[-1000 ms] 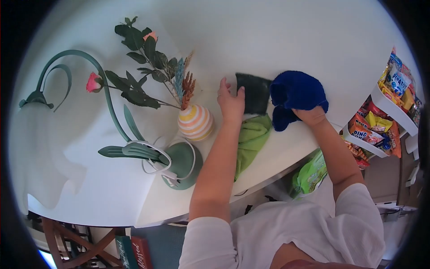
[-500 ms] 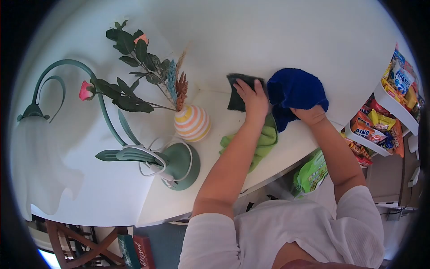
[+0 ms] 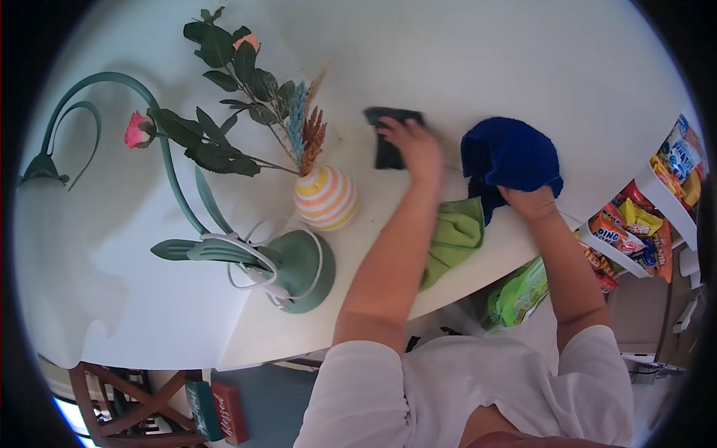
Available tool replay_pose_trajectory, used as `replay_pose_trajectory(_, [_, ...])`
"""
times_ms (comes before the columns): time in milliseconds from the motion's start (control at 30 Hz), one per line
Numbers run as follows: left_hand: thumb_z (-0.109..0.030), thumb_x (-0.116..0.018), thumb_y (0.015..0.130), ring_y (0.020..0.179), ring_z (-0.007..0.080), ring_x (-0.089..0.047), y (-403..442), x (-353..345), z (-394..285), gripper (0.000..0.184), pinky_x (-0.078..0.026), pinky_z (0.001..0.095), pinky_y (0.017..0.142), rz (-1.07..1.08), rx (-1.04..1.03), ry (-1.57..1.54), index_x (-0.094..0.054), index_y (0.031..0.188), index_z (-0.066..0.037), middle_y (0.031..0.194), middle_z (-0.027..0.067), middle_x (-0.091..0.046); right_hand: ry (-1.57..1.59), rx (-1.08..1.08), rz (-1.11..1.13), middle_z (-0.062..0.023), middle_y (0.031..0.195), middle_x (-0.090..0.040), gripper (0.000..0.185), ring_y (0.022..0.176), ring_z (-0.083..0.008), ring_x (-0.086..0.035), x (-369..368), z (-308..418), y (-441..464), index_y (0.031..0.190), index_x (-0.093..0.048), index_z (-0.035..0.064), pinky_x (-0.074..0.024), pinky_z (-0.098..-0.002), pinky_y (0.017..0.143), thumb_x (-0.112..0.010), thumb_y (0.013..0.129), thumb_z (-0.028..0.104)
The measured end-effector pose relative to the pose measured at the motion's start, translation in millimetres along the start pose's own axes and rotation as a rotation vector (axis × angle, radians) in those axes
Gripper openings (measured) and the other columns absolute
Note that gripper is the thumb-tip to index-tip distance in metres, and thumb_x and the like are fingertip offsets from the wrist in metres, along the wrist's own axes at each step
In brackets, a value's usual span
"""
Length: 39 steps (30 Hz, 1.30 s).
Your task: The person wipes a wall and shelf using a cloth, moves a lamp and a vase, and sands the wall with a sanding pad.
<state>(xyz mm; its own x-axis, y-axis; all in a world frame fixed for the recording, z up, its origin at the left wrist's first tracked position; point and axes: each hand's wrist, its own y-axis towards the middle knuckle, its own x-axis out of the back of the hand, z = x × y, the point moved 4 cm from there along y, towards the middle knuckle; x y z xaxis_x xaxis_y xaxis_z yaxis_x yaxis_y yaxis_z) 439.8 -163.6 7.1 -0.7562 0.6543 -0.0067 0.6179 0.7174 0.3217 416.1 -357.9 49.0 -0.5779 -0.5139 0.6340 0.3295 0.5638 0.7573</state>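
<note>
My left hand (image 3: 417, 149) is on a dark green cloth (image 3: 388, 155), its fingers bent over the cloth and slightly blurred. My right hand (image 3: 529, 203) grips a fuzzy blue cloth (image 3: 511, 153) from below, and the fingers are hidden inside its folds. Between my forearms a light green cloth (image 3: 457, 233) lies on the white table (image 3: 358, 269), partly behind my left forearm. A striped vase (image 3: 326, 198) with artificial flowers stands to the left of my left hand.
A green lamp (image 3: 299, 272) with a coiled white cord stands at the left; its arm curves up to a white shade (image 3: 52, 261). Snack packets fill white bins (image 3: 665, 198) at the right. A green packet (image 3: 517, 295) is below the table edge.
My left hand and the dark green cloth have moved left and slightly up, away from the blue cloth. My right hand keeps hold of the blue cloth. The view has shifted a little.
</note>
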Motion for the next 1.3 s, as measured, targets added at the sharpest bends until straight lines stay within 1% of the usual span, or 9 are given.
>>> replay_pose_trajectory(67, [-0.021, -0.029, 0.095, 0.129, 0.0493, 0.002, 5.7, 15.6, -3.8, 0.057, -0.006, 0.0466, 0.107, 0.005, 0.035, -0.184, -0.002, 0.135, 0.008, 0.136, 0.0388, 0.004, 0.022, -0.012, -0.015, -0.0174, 0.113, -0.053, 0.046, 0.105, -0.0351, -0.049, 2.3, -0.6, -2.1, 0.115, -0.052, 0.005, -0.0364, -0.0442, 0.093, -0.059, 0.071, 0.017])
replay_pose_trajectory(167, [-0.02, -0.03, 0.094, 0.129, 0.0489, 0.002, -46.8, -22.7, -20.2, 0.056, -0.005, 0.0464, 0.107, 0.181, -0.221, 0.147, -0.004, 0.137, 0.006, 0.137, 0.0383, 0.004, 0.067, -0.008, -0.034, -0.0181, 0.113, -0.053, 0.046, 0.105, -0.0355, -0.049, 7.5, 2.4, 7.5, 0.114, -0.053, 0.0048, -0.0363, -0.0443, 0.093, -0.06, 0.07, 0.017])
replay_pose_trajectory(267, [-0.02, -0.029, 0.094, 0.13, 0.0485, 0.001, -68.6, -27.2, -56.1, 0.056, -0.006, 0.0472, 0.107, 0.321, -0.092, 0.095, -0.004, 0.135, 0.009, 0.137, 0.0373, 0.005, 0.077, -0.021, 0.017, -0.0186, 0.114, -0.052, 0.046, 0.107, -0.0357, -0.048, 15.9, 7.4, 16.0, 0.113, -0.053, 0.005, -0.0357, -0.0444, 0.094, -0.061, 0.07, 0.018])
replay_pose_trajectory(367, [-0.019, -0.027, 0.095, 0.13, 0.0481, 0.0, -15.0, -10.1, -25.2, 0.055, -0.007, 0.0474, 0.108, 0.047, -0.297, 0.201, -0.004, 0.135, 0.01, 0.138, 0.0355, 0.004, 0.032, -0.023, 0.007, -0.0187, 0.115, -0.051, 0.045, 0.107, -0.0356, -0.047, 1.5, 1.2, -2.7, 0.113, -0.053, 0.0054, -0.0353, -0.0445, 0.094, -0.061, 0.07, 0.018])
replay_pose_trajectory(400, [-0.017, -0.026, 0.094, 0.13, 0.0481, 0.0, 10.2, 10.7, -21.4, 0.053, -0.007, 0.0479, 0.108, 0.037, -0.185, 0.128, -0.006, 0.135, 0.01, 0.138, 0.0356, 0.003, 0.033, -0.031, 0.026, -0.0187, 0.115, -0.051, 0.045, 0.107, -0.0357, -0.047, -2.1, -0.9, -7.5, 0.114, -0.053, 0.0055, -0.0351, -0.0447, 0.094, -0.06, 0.071, 0.018])
replay_pose_trajectory(667, [-0.021, -0.029, 0.094, 0.128, 0.0512, 0.001, -62.9, -24.2, -56.3, 0.058, -0.006, 0.0499, 0.107, 0.29, -0.124, 0.086, -0.004, 0.134, 0.013, 0.137, 0.0376, 0.005, 0.041, -0.045, 0.084, -0.0189, 0.12, -0.047, 0.05, 0.112, -0.0371, -0.043, 3.4, 3.7, 6.8, 0.117, -0.051, 0.0064, -0.0314, -0.0461, 0.098, -0.062, 0.071, 0.021])
replay_pose_trajectory(867, [-0.025, -0.027, 0.095, 0.128, 0.0509, -0.001, 21.4, 26.2, -12.1, 0.059, -0.007, 0.0483, 0.107, -0.011, -0.039, -0.071, -0.004, 0.132, 0.014, 0.137, 0.0382, 0.001, 0.047, -0.056, 0.047, -0.0179, 0.121, -0.047, 0.05, 0.114, -0.0367, -0.041, -7.8, -3.6, -14.1, 0.118, -0.051, 0.0072, -0.0294, -0.0465, 0.099, -0.062, 0.071, 0.02])
replay_pose_trajectory(1067, [-0.027, -0.027, 0.095, 0.128, 0.0515, 0.0, -47.7, -13.8, -55.4, 0.059, -0.006, 0.0491, 0.106, 0.265, 0.03, 0.033, -0.003, 0.135, 0.01, 0.136, 0.0393, 0.003, 0.015, -0.044, 0.088, -0.0177, 0.121, -0.047, 0.049, 0.114, -0.0362, -0.042, -4.9, -0.3, -5.9, 0.117, -0.051, 0.0071, -0.03, -0.0462, 0.099, -0.061, 0.072, 0.021])
replay_pose_trajectory(1300, [-0.026, -0.027, 0.095, 0.129, 0.0496, 0.0, 20.7, 16.7, -0.9, 0.058, -0.006, 0.0483, 0.107, 0.028, -0.04, 0.03, -0.004, 0.134, 0.011, 0.136, 0.0395, 0.002, -0.029, -0.034, 0.057, -0.017, 0.122, -0.046, 0.051, 0.115, -0.0359, -0.042, -12.6, -4.1, -19.0, 0.118, -0.051, 0.0074, -0.0295, -0.0458, 0.099, -0.062, 0.071, 0.023])
